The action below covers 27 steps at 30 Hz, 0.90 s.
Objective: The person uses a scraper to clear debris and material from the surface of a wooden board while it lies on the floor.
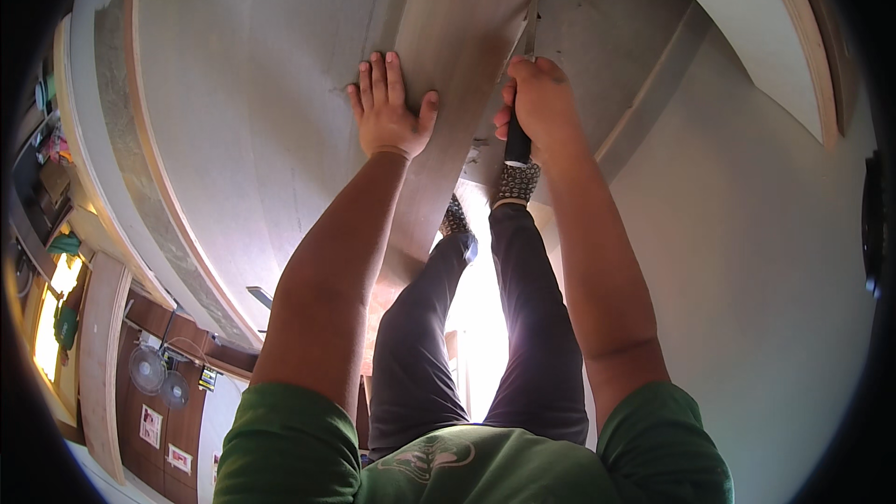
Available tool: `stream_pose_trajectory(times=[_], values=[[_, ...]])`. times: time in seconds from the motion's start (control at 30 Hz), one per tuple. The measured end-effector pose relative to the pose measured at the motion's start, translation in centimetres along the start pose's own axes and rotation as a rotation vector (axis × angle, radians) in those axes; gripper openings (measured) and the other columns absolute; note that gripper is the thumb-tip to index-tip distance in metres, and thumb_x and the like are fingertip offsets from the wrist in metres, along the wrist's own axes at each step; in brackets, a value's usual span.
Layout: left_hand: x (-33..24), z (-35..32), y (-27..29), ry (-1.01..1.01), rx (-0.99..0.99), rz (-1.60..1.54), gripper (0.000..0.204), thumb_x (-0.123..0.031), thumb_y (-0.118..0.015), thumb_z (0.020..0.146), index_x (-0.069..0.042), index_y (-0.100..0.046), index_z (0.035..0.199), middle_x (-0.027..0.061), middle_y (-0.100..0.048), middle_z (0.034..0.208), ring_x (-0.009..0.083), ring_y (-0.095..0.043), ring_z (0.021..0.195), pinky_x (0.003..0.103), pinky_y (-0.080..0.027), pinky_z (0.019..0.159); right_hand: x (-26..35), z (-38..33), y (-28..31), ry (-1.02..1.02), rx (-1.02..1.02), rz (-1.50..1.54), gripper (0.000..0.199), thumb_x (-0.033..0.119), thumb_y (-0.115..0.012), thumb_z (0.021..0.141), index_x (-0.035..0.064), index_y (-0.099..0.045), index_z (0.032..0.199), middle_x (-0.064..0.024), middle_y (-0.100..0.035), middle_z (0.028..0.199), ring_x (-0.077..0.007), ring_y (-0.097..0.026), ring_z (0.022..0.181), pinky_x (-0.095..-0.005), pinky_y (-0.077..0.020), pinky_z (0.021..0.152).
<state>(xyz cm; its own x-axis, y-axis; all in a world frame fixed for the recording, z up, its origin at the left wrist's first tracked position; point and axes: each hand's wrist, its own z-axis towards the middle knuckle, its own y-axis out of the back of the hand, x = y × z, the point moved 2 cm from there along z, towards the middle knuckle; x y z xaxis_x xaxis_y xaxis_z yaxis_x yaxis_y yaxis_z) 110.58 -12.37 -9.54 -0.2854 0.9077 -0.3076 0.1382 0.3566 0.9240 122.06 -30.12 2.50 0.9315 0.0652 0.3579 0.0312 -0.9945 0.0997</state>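
Observation:
My left hand (390, 117) lies flat with its fingers spread, its palm and thumb by the left edge of a long greyish wood-look board (457, 47). Beneath its fingers is a large pale grey panel (252, 84). My right hand (544, 98) is wrapped round the black handle of a tool (533, 14) with a narrow, tapering metal blade. The blade points away from me along the board's right edge, close to its far right corner. Whether the blade is a saw or a file I cannot tell, and whether it touches the board is unclear.
My feet (516, 184) in patterned socks stand at the board's near end. A white panel with a wooden edge (761, 23) is at the far right. A pale smooth surface (737, 252) spans the right. Fans (149, 369) and shelves show at the lower left.

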Motion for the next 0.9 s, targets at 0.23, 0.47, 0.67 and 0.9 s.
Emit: stream_pose_trajectory(times=[0.23,0.47,0.67,0.9], values=[[0.1,0.0,0.0,-0.027,-0.041,0.026,0.086,-0.056,-0.052,0.088,-0.012,-0.021,0.155,0.0167,-0.032,0.156,0.0372,-0.028,0.145,0.055,-0.017,0.117,-0.4,0.6,-0.4,0.005,-0.036,-0.04,0.021,0.025,-0.051,0.092,0.0051,-0.05,0.097,-0.0041,-0.052,0.072,-0.017,-0.054,0.049,-0.0357,-0.0495,0.045],[-0.3,0.1,0.0,-0.025,-0.026,0.029,0.087,-0.056,-0.052,0.088,-0.01,-0.022,0.155,0.018,-0.032,0.155,0.0375,-0.028,0.144,0.055,-0.017,0.117,0.6,3.9,0.0,0.019,0.005,-0.075,0.02,0.022,-0.05,0.092,0.0033,-0.049,0.097,-0.0071,-0.054,0.075,-0.0192,-0.056,0.053,-0.038,-0.0514,0.048],[-0.1,0.1,0.0,-0.036,-0.044,0.061,0.087,-0.057,-0.052,0.088,-0.009,-0.022,0.155,0.0184,-0.033,0.155,0.0377,-0.029,0.144,0.055,-0.018,0.117,0.8,3.2,-0.6,0.006,-0.019,-0.059,0.022,0.024,-0.049,0.092,0.0026,-0.049,0.098,-0.0069,-0.053,0.074,-0.0194,-0.056,0.053,-0.0381,-0.0514,0.048],[0.1,-0.2,0.0,-0.011,-0.033,0.031,0.087,-0.058,-0.05,0.088,-0.011,-0.021,0.155,0.0172,-0.031,0.156,0.0366,-0.027,0.145,0.055,-0.016,0.118,1.2,2.8,-0.1,0.044,0.066,-0.083,0.021,0.022,-0.048,0.092,0.0018,-0.049,0.099,-0.0088,-0.052,0.073,-0.0212,-0.055,0.052,-0.0378,-0.0509,0.048]])
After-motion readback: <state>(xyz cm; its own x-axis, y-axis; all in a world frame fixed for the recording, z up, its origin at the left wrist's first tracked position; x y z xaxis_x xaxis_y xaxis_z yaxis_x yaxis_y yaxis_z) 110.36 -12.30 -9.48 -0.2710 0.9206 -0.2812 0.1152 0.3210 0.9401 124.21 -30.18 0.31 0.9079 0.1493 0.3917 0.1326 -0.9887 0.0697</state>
